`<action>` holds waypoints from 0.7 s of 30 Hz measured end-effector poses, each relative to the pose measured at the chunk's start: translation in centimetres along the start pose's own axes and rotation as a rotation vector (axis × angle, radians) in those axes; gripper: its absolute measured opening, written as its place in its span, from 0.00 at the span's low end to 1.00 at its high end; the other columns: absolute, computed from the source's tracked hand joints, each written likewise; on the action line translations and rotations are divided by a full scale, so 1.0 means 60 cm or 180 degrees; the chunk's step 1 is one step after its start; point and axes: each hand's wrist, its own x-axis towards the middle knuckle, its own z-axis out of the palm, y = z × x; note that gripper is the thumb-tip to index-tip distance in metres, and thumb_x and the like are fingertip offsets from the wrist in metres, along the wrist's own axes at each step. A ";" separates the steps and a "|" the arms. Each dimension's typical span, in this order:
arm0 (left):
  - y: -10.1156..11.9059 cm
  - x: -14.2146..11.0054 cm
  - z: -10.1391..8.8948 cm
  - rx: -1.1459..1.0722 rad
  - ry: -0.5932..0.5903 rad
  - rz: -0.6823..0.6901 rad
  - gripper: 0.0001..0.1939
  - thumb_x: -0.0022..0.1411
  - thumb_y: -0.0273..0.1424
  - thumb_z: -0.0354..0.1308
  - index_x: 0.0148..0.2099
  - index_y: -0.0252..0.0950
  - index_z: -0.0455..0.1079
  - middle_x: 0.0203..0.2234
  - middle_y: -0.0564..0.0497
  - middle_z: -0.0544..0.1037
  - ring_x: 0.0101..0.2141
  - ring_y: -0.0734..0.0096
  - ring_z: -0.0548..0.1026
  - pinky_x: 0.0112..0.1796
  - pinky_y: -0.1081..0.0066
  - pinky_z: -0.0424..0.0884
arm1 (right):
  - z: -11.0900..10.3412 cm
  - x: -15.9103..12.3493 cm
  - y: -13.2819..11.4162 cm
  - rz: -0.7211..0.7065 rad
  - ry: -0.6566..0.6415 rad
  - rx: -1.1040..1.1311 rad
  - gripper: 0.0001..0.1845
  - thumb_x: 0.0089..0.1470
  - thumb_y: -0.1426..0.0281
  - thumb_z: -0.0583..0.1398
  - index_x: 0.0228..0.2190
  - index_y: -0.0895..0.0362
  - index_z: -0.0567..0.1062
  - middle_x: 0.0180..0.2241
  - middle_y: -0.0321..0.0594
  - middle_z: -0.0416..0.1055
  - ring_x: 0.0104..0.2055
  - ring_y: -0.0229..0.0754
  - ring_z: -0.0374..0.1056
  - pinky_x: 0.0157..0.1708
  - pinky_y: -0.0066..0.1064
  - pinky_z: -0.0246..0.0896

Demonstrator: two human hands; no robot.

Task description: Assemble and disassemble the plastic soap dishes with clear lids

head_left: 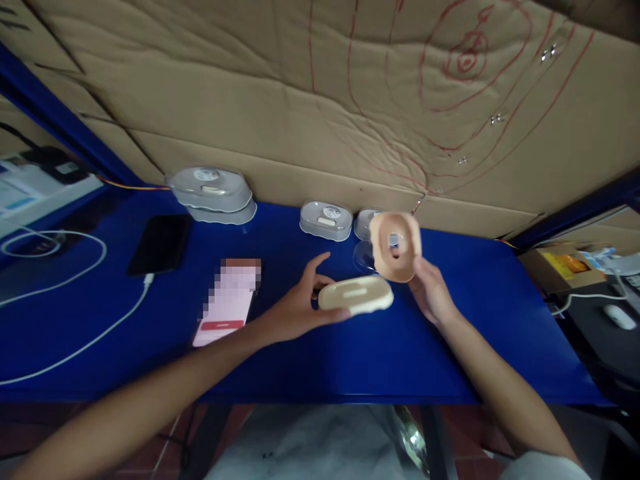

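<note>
Two bare hands are at work over one blue table (310,373), each with one piece. The left hand (300,303), at the middle of the frame, has its fingers closed on the left end of one cream oval piece (355,295), the thumb along the near edge and one finger raised off it. The right hand (434,292), right of centre, has its fingers clamped on the lower right edge of one peach hollow piece (383,257), tilted so its inside shows. The two pieces are close together; whether they touch I cannot tell.

Four clear containers stand along the cardboard wall (240,100): two in one stack (213,193) left of centre, one single container (326,221) at the middle, and one (363,225) partly hidden behind the peach hollow piece. One clear round item (364,257) lies just below that last one.

Two phones are on the left: one dark phone (160,244) with one white cable (117,327) plugged in, and one lit phone (230,300). At the right edge are one open cardboard box (555,270) and one white mouse (620,317)
</note>
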 end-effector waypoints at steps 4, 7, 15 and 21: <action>0.027 0.007 -0.008 -0.1845 -0.0317 -0.0611 0.41 0.65 0.60 0.57 0.68 0.38 0.61 0.53 0.38 0.78 0.46 0.51 0.81 0.47 0.55 0.76 | -0.014 0.016 -0.002 0.0523 0.0651 0.1066 0.26 0.63 0.44 0.61 0.52 0.46 0.79 0.57 0.37 0.78 0.60 0.51 0.75 0.54 0.47 0.77; 0.023 0.005 -0.003 -0.1639 -0.0087 -0.0512 0.41 0.60 0.54 0.68 0.66 0.39 0.61 0.53 0.41 0.76 0.45 0.54 0.80 0.46 0.58 0.77 | -0.010 0.010 0.003 0.0438 0.0574 0.0712 0.27 0.63 0.43 0.60 0.51 0.48 0.80 0.55 0.40 0.80 0.59 0.52 0.75 0.56 0.48 0.76; -0.015 0.001 0.008 -0.0558 0.0116 0.0386 0.53 0.51 0.35 0.77 0.72 0.46 0.50 0.67 0.40 0.62 0.63 0.49 0.68 0.62 0.49 0.66 | 0.042 -0.041 -0.016 -0.1548 -0.1910 -0.2231 0.27 0.70 0.64 0.59 0.67 0.45 0.67 0.65 0.43 0.70 0.69 0.50 0.63 0.71 0.51 0.56; -0.014 0.009 0.001 -0.1084 -0.0096 0.0263 0.61 0.48 0.26 0.76 0.76 0.50 0.46 0.70 0.41 0.61 0.67 0.48 0.65 0.65 0.48 0.63 | 0.063 -0.045 -0.006 -0.2148 -0.1861 -0.3193 0.35 0.67 0.61 0.63 0.70 0.49 0.62 0.74 0.53 0.50 0.77 0.60 0.47 0.71 0.60 0.53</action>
